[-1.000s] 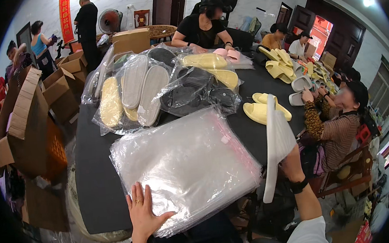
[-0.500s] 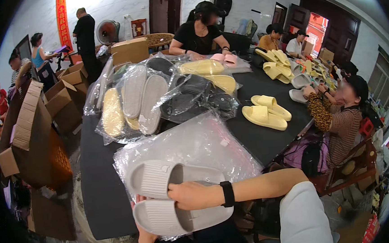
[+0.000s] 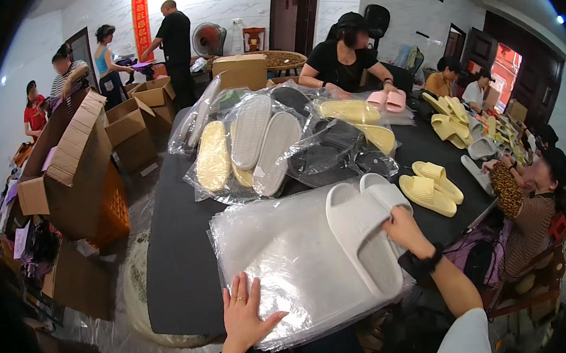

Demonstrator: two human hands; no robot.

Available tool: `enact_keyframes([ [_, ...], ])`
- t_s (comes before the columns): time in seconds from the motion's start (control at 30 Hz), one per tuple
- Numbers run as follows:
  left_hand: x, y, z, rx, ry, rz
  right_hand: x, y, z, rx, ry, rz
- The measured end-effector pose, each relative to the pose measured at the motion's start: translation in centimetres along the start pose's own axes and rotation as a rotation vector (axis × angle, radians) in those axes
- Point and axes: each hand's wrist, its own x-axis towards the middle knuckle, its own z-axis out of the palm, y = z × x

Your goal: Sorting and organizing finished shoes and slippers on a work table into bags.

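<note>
In my right hand [image 3: 406, 231] is a pair of light grey slide slippers [image 3: 365, 249], gripped at the straps with the fingers closed. They are at the right side of a stack of clear plastic bags [image 3: 292, 300] at the table's near edge. My left hand [image 3: 245, 315] lies spread on the left part of that stack, wearing a ring and holding nothing. Beyond the stack is a heap of bagged slippers: grey ones [image 3: 252, 134], yellow ones [image 3: 212, 156] and black ones [image 3: 324, 149].
A yellow slipper pair [image 3: 431, 189] stands right of the bags on the black table [image 3: 177, 262]. More yellow slippers [image 3: 450, 129] lie farther right. Across the table a person [image 3: 347, 57] handles pink slippers [image 3: 388, 100]; another person [image 3: 540, 191] sits at right. Cardboard boxes [image 3: 72, 165] stand left.
The grey slippers have moved right and turned from lying sideways to pointing away from me. My left hand has come from under them onto the bags. The view has swung left.
</note>
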Motion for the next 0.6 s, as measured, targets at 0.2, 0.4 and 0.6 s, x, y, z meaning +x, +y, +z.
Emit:
enact_keyframes([
  [0.2, 0.3, 0.4, -0.4, 0.024, 0.005, 0.046, -4.9, -1.4, 3.9, -0.112, -0.219, -0.223],
  [0.4, 2.1, -0.1, -3.9, -0.009, -0.039, 0.103, -4.4, -2.6, 3.7, -0.087, -0.369, -0.128],
  [0.6, 12.1, -0.4, -7.7, 0.018, 0.348, 0.064, -4.7, -1.6, 4.2, -0.092, -0.336, -0.143],
])
